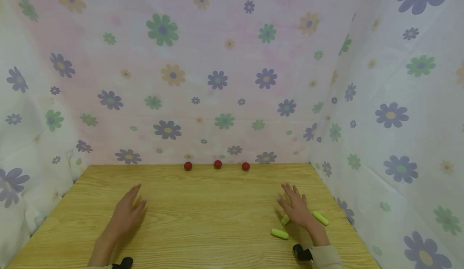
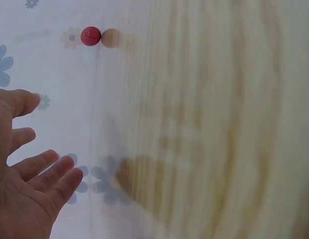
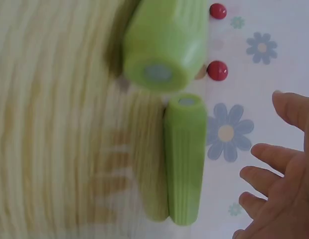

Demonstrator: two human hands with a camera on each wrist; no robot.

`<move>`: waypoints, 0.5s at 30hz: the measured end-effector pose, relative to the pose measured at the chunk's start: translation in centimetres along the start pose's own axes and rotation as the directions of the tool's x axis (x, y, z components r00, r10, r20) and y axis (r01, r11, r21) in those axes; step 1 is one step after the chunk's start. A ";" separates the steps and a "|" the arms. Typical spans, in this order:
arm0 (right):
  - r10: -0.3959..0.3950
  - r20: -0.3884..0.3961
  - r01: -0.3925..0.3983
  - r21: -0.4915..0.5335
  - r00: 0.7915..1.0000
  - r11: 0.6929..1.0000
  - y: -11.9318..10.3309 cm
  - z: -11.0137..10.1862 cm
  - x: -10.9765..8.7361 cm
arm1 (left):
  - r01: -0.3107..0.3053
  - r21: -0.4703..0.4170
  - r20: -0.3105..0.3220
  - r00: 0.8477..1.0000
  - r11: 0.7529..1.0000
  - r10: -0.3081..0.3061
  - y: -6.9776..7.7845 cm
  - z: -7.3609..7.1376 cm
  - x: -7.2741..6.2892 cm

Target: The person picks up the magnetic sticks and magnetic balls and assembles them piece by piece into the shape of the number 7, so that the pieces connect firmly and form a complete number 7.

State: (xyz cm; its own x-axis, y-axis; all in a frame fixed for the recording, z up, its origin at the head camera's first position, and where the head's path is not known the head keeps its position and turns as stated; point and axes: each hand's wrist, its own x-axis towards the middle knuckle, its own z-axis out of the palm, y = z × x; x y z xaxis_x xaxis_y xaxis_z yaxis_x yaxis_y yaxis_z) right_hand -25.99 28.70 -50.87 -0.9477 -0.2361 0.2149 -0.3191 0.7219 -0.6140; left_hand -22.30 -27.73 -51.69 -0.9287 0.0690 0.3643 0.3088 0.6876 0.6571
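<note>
My left hand (image 1: 124, 216) is held over the left side of the wooden table (image 1: 203, 212), fingers extended and holding nothing. Over the right side is my right hand (image 1: 298, 212), its fingers spread and nothing in its grasp. Around and beneath it lie three light-green ridged sticks: one stick (image 1: 280, 234) nearer me, another stick (image 1: 320, 218) to its right, and a third stick (image 1: 285, 220) partly hidden by the hand. In the right wrist view a stick (image 3: 185, 159) shows lengthwise grooves and a pale round end. Three small red balls sit along the far edge: left (image 1: 187, 166), middle (image 1: 217, 164), right (image 1: 245, 166).
A flower-patterned cloth (image 1: 232, 59) hangs behind the table and along both sides. Black straps with mounts are on both wrists, the right mount (image 1: 301, 253) and the left mount (image 1: 125, 263).
</note>
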 end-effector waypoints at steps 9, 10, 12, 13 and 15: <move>0.008 -0.044 0.001 0.198 0.999 0.980 -1.5 0.1 -0.6 | 0.142 -0.165 0.001 0.990 0.976 -0.144 0.1 1.1 0.1; 0.004 -0.055 0.008 0.212 0.998 0.977 -1.6 0.2 -0.6 | 0.154 -0.178 0.001 0.988 0.972 -0.157 0.2 1.2 0.2; -0.005 -0.065 0.021 0.258 0.998 0.966 -1.8 0.3 -0.7 | 0.180 -0.204 -0.002 0.983 0.962 -0.184 0.3 1.4 0.3; -0.011 -0.064 0.029 0.280 0.998 0.960 -1.8 0.3 -0.7 | 0.189 -0.218 -0.003 0.981 0.958 -0.194 0.4 1.5 0.4; -0.029 -0.051 0.044 0.319 0.998 0.947 -1.9 0.3 -0.6 | 0.204 -0.242 -0.013 0.977 0.948 -0.214 0.6 1.7 0.5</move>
State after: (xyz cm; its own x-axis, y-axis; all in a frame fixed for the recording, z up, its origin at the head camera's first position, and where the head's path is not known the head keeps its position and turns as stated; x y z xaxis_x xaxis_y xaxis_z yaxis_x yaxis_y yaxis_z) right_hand -24.84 27.29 -50.07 -0.9363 -0.2234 0.2708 -0.3466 0.4659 -0.8141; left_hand -22.91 -26.08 -52.25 -0.9705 -0.0892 0.2239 0.1527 0.4912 0.8575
